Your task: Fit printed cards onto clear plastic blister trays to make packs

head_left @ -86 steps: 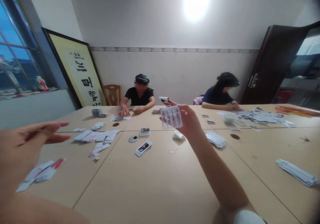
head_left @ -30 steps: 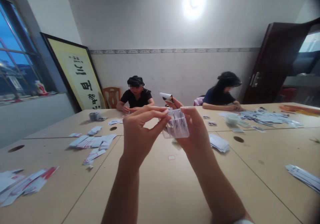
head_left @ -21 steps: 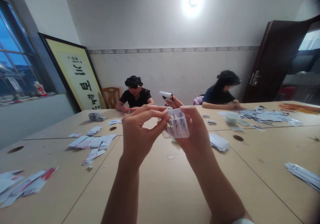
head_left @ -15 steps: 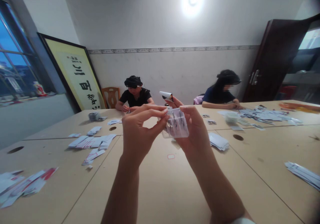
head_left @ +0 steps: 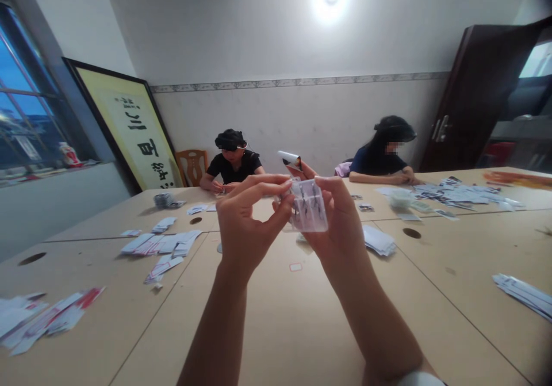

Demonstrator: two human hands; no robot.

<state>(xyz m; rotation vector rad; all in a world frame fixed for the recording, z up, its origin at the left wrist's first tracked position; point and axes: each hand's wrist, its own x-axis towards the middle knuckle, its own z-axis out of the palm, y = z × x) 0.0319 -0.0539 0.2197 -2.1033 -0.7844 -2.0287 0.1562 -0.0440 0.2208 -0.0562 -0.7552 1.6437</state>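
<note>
A small clear plastic compartment box (head_left: 309,210) is held up above the table, with dark slender pieces inside its sections. My right hand (head_left: 340,213) grips it from the right, thumb along its upper edge and the other fingers behind it. On the left, my left hand (head_left: 250,210) pinches the box's side between thumb and fingertips. A curled, glossy printed card or label (head_left: 290,159) sticks up behind the box near my right fingers; how it is held is partly hidden.
White paper slips (head_left: 161,243) lie left, with more slips (head_left: 52,320) at the near left. A card stack (head_left: 379,241) sits right of my hands. Two people (head_left: 235,161) work across the table, near scattered cards (head_left: 457,193) and clear boxes (head_left: 401,199).
Both hands and the box have shifted slightly right and a little up in view, along with a small camera movement. The grip on the box looks the same.
</note>
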